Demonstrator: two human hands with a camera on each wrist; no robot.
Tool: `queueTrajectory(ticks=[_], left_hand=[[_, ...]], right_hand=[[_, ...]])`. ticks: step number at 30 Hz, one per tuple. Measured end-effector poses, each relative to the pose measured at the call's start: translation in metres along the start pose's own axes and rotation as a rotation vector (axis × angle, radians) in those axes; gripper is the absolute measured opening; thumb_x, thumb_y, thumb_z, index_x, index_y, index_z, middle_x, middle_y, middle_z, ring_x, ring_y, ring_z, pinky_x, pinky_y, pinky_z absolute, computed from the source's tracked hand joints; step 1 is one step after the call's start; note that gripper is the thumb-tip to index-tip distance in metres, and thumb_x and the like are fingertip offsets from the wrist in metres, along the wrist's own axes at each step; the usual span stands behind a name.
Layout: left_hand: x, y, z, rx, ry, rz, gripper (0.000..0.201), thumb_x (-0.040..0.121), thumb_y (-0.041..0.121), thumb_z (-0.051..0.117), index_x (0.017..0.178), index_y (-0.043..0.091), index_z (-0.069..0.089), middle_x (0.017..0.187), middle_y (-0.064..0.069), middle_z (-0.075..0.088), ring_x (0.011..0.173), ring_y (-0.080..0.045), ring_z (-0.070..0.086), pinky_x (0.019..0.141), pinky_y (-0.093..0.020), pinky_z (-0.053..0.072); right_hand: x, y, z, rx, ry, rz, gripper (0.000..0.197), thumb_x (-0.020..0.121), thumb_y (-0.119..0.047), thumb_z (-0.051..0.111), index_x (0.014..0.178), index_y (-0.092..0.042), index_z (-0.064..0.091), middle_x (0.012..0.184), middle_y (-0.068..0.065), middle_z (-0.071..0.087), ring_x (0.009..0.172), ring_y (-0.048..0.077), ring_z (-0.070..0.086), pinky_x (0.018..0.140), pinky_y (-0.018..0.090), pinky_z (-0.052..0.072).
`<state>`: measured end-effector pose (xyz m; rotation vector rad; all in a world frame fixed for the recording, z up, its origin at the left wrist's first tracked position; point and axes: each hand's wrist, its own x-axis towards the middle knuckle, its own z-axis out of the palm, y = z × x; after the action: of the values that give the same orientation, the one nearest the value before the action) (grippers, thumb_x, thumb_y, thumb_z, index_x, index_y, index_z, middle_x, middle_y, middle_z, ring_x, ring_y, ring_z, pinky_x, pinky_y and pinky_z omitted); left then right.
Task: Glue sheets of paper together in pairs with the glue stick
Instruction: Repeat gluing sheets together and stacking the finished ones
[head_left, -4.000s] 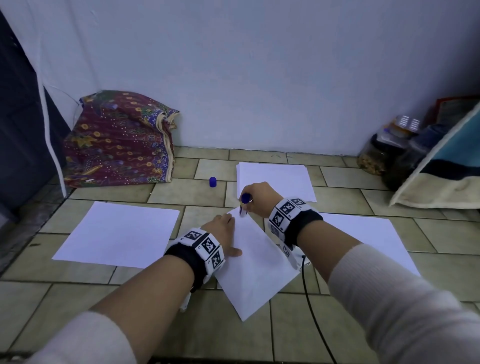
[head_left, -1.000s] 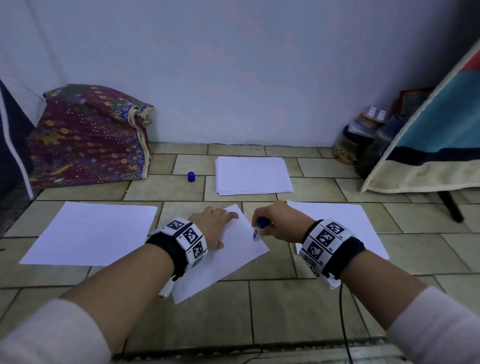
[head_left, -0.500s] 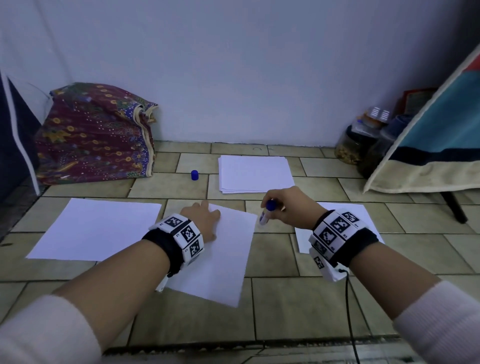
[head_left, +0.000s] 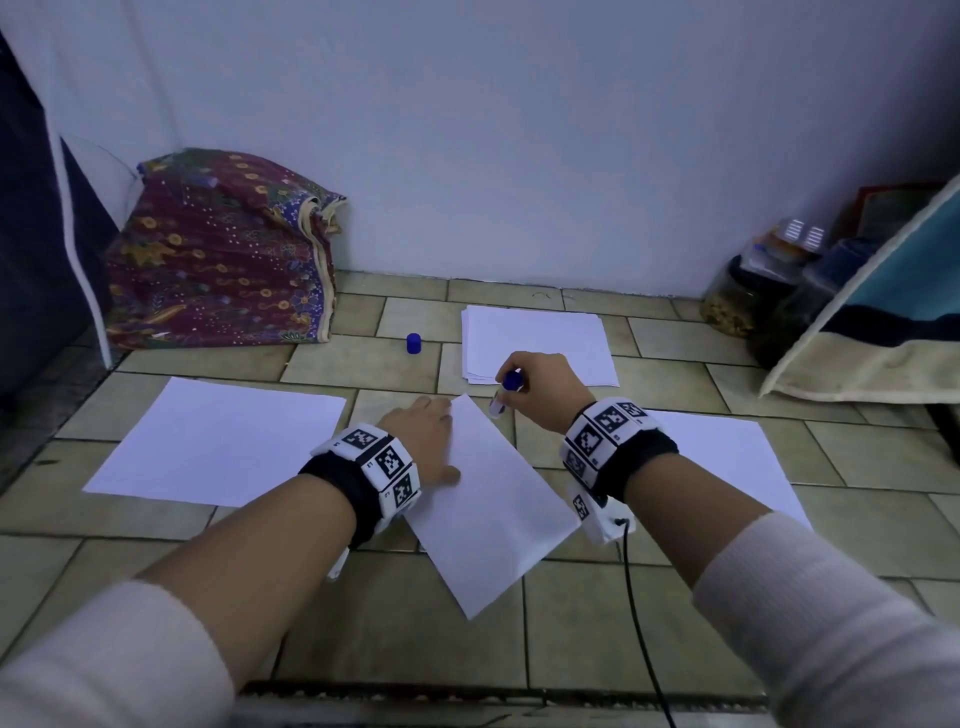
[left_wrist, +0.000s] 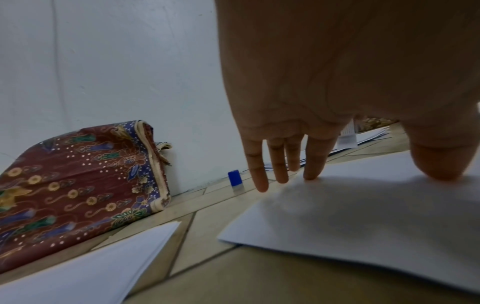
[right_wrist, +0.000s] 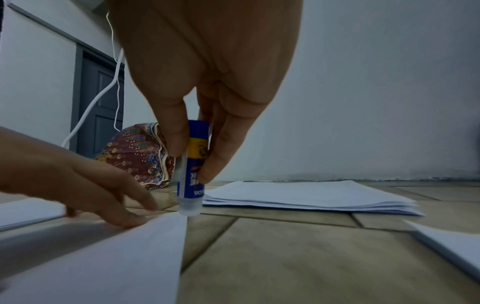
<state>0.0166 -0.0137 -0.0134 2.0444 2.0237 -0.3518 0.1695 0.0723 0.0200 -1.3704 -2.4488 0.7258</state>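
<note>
The head view looks steeply down over both forearms toward the wall. Both wrist views sit low, just above the floor tiles (head_left: 363, 613), and share the patterned cloth bundle (left_wrist: 78, 185).

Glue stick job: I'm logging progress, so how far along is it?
Done: cap is off on the tiles; whether the side sheets are glued pairs can't be told. In hand: left hand presses the middle sheet; right hand pinches the glue stick at its edge. Left: the stack.
</note>
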Motion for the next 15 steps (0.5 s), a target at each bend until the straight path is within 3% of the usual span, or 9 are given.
queueTrajectory(ticks=[3,5,11,15], left_hand=[[0.005,-0.001,0.001,-0.063,-0.029,-0.030,0.075,0.085,0.052,0.059,0.141,0.008,0.035,0.142,-0.004,0.038,0.127,-0.021,0.039,0.100,-0.041,0.044],[0.004,0.000,-0.001,-0.079,-0.043,-0.039,0.070,0.085,0.050,0.061,0.137,0.008,0.039,0.136,-0.004,0.042,0.124,-0.021,0.040,0.097,-0.039,0.045],[0.002,0.000,-0.004,-0.088,-0.038,-0.045,0.067,0.086,0.046,0.062,0.136,0.007,0.040,0.136,-0.004,0.044,0.125,-0.021,0.039,0.096,-0.039,0.046],[0.001,0.000,-0.002,-0.069,-0.035,-0.055,0.067,0.086,0.047,0.061,0.137,0.008,0.040,0.137,-0.003,0.042,0.126,-0.020,0.037,0.091,-0.036,0.045]], right_hand=[[0.011,-0.011,0.006,0.013,-0.015,-0.007,0.019,0.084,-0.011,0.066,0.102,-0.009,0.063,0.099,0.008,0.063,0.080,0.015,0.051,0.055,0.011,0.036],[0.018,-0.017,0.010,-0.003,-0.039,-0.013,0.019,0.084,-0.010,0.065,0.103,-0.009,0.063,0.102,0.009,0.064,0.081,0.015,0.051,0.056,0.012,0.037],[0.032,-0.034,0.020,-0.153,-0.120,-0.035,0.021,0.087,-0.008,0.062,0.109,-0.008,0.062,0.114,0.013,0.060,0.098,0.026,0.060,0.082,0.030,0.051],[0.032,-0.036,0.014,-0.246,-0.181,-0.066,0.023,0.085,-0.005,0.063,0.108,-0.005,0.063,0.111,0.013,0.062,0.100,0.027,0.060,0.080,0.029,0.050]])
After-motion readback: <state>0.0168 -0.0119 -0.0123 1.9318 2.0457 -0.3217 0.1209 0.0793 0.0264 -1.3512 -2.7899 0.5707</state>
